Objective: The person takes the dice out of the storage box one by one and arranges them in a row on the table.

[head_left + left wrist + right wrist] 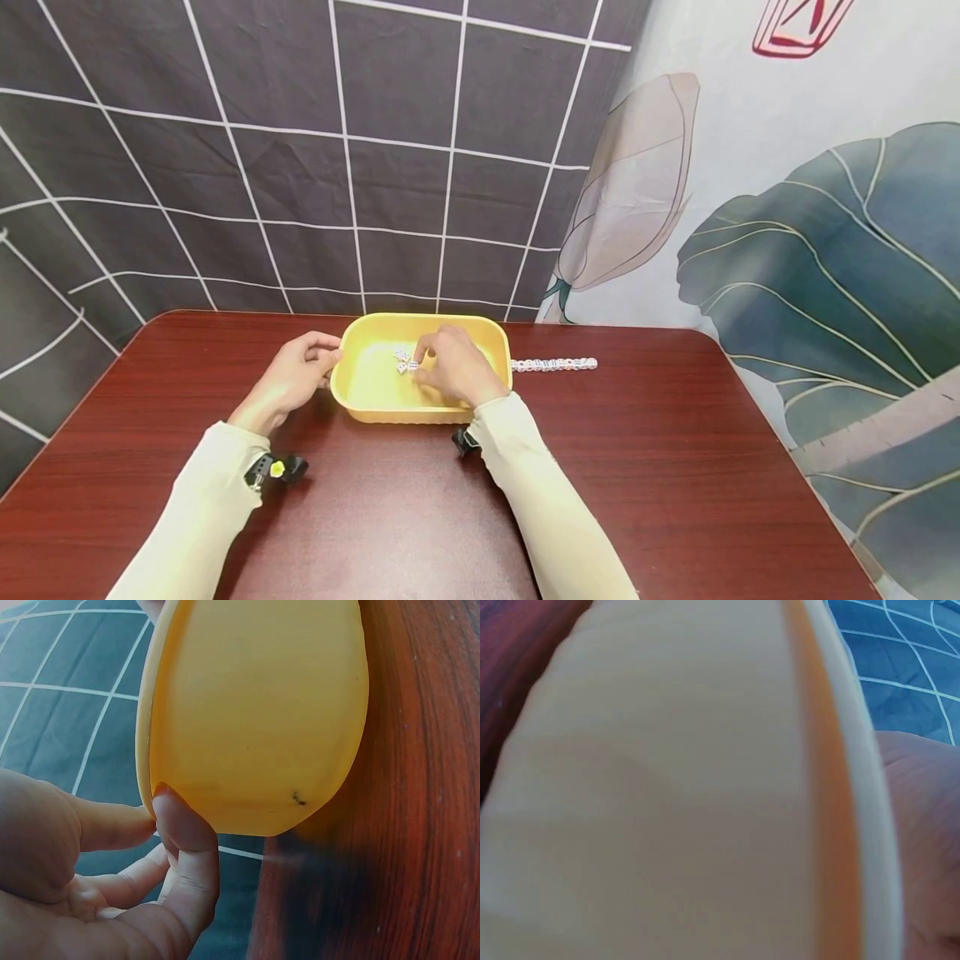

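Observation:
A yellow plastic tub [420, 414] stands near the table's back edge. My left hand [296, 372] pinches its left rim between thumb and fingers; the left wrist view shows the thumb [184, 825] against the tub's outer wall. My right hand [453, 367] reaches over the front rim into the tub, finger and thumb spread apart around a white die [413, 366]. Next to that die lie a few more white dice [402, 356] on the tub floor. In the right wrist view the tub's wall [652, 787] hides the fingers, and only part of the hand shows.
A straight row of white dice [555, 364] runs along the table from the tub's right side. The dark red wooden table [675, 467] extends in front and to both sides. Behind it hang a dark grid-patterned cloth [285, 167] and a leaf-patterned one [825, 250].

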Demonstrator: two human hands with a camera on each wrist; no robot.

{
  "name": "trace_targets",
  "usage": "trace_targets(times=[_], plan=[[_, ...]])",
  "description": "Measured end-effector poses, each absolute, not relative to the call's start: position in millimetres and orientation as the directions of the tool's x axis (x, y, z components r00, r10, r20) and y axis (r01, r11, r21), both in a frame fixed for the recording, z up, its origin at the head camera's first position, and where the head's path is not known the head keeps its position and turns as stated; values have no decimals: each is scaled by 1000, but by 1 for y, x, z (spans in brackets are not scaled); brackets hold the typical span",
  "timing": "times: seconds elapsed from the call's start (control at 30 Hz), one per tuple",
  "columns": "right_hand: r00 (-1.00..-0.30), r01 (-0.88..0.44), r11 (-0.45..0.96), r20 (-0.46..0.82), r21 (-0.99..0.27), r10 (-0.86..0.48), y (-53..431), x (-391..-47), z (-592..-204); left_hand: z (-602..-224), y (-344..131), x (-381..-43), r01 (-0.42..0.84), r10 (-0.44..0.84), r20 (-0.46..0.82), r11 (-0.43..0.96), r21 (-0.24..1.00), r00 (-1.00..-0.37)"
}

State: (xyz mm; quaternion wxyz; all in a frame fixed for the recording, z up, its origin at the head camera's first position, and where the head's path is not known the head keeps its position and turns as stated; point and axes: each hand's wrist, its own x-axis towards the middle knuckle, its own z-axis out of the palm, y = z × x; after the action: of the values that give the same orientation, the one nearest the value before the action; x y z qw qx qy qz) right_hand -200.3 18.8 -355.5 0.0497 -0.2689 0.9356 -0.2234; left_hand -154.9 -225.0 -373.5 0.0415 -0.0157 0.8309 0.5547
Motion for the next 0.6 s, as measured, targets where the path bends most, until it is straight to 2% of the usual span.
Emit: trace_targets(times=[0.3, 0.6], plan=[[-811, -551, 712, 81, -434, -579, 32, -203, -343, -374, -225, -155, -73, 19, -87, 387, 919, -996], [-827, -537, 731, 94, -420, -554, 47, -209, -339, -375, -225, -155, -71, 19, -84, 386, 920, -996]])
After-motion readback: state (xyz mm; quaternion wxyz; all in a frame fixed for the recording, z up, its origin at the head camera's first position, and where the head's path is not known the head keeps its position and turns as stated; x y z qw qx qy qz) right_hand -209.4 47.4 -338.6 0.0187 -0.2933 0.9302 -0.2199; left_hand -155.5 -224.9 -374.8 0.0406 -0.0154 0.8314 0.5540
